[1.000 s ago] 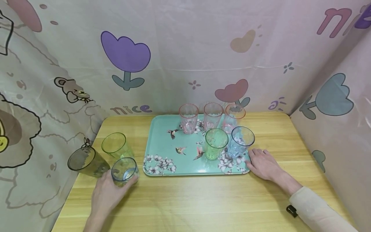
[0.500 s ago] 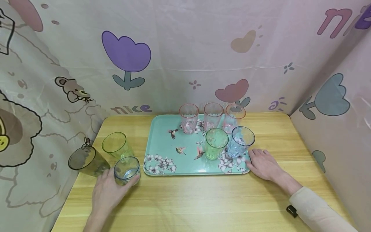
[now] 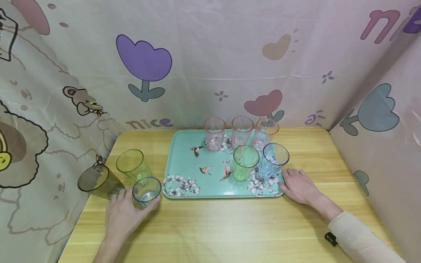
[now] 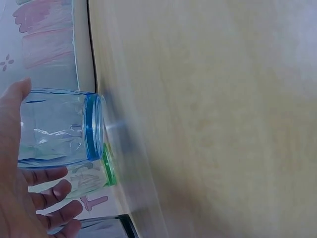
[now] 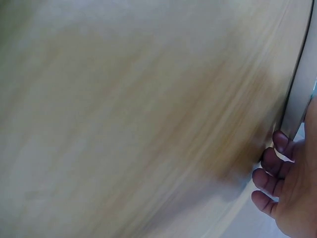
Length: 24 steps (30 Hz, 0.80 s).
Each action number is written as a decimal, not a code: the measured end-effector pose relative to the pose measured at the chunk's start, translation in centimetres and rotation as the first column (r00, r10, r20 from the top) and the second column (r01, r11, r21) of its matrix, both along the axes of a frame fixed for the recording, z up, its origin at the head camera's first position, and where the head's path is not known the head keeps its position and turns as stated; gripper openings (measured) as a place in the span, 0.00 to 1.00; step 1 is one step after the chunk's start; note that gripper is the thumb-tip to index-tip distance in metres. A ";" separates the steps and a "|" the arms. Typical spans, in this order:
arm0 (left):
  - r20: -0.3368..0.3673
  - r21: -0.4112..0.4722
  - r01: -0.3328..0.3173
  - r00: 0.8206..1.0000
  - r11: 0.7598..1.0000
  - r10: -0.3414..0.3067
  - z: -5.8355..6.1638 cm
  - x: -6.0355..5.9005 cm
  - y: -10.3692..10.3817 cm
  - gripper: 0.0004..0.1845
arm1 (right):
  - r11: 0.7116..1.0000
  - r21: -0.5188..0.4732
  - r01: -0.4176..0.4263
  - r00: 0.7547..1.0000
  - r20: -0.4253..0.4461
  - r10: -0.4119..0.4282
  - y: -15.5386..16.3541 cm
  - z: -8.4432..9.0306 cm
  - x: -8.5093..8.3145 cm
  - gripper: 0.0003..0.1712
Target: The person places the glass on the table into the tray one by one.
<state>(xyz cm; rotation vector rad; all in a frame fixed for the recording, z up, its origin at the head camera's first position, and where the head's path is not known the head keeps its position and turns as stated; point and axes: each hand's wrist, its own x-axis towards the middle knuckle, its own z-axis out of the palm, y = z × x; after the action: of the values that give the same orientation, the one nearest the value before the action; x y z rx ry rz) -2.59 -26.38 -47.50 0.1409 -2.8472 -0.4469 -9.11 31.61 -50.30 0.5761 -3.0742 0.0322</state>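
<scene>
Left hand (image 3: 121,216) is gripping the blue glass (image 3: 147,196); I am reading it as upright, ahead and right of this hand, just left of the tray (image 3: 184,159). Right hand (image 3: 300,187) is resting loosely, farther off.

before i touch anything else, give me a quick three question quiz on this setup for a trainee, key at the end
1. On the tray, what colour is the glass directly left of the blue tray glass in the head view?
2. True or false: the right hand is gripping a glass.
3. Which glass is the left hand holding?
a) a dark grey glass
b) a blue glass left of the tray
c) a yellow-green glass

Key:
1. Green.
2. False; it rests at the tray's right edge.
3. b.
</scene>
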 end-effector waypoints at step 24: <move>-0.257 -0.188 0.161 0.944 0.969 -0.207 1.2 -0.1 0.7 0.56 | 1.000 -0.002 0.003 1.000 -0.007 -0.003 0.0 -0.2 -0.1 0.25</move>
<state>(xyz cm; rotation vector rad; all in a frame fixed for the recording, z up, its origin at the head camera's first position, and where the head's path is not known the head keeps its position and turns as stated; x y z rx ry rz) -2.66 -25.71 -46.33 -0.2068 -2.6148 -0.2416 -9.18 31.61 -50.47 0.5711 -3.0681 0.0328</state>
